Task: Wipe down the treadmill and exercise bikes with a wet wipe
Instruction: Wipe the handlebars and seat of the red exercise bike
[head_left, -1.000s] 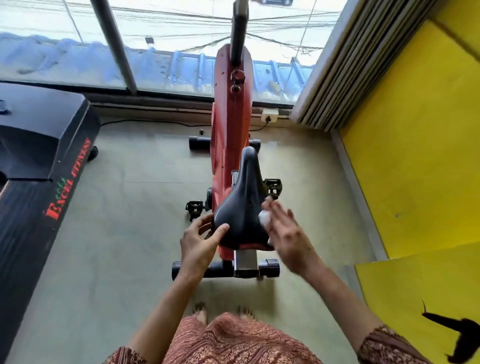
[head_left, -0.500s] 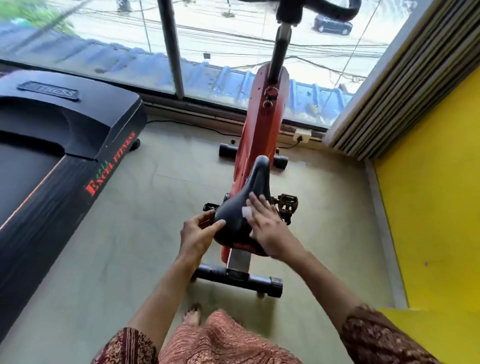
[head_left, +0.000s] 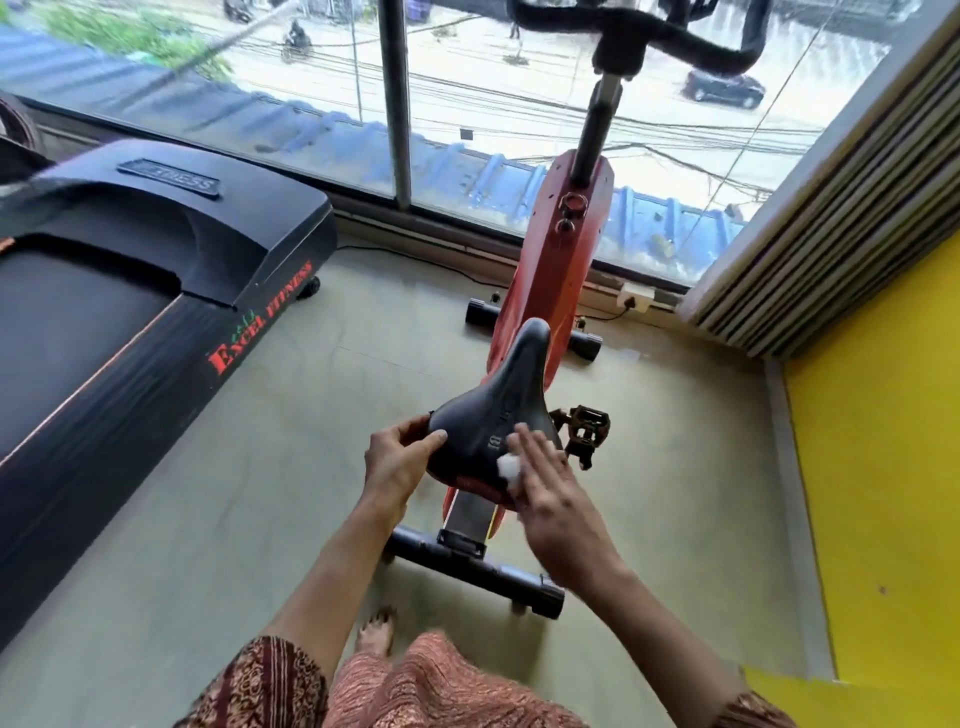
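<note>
A red exercise bike (head_left: 553, 260) stands in the middle of the floor, facing the window, with black handlebars (head_left: 639, 31) at the top. Its black saddle (head_left: 498, 410) is just in front of me. My left hand (head_left: 397, 462) grips the saddle's left rear edge, thumb on top. My right hand (head_left: 550, 493) lies flat with straight fingers on the saddle's right rear part and presses a small white wet wipe (head_left: 508, 465) against it. The wipe shows only at the edge of my palm. A black treadmill (head_left: 130, 291) lies to the left.
A wide window (head_left: 467, 130) runs behind the bike. A wall socket and cable (head_left: 635, 299) sit under it. Folded blinds (head_left: 821, 218) and a yellow wall (head_left: 878, 467) close off the right side. A bike pedal (head_left: 587, 423) sticks out right of the saddle. My bare foot (head_left: 376, 631) is on the tiled floor.
My right hand has slid the wipe from the saddle's middle back toward its right rear edge. My left hand keeps its grip. My view has tilted up, showing the handlebars.
</note>
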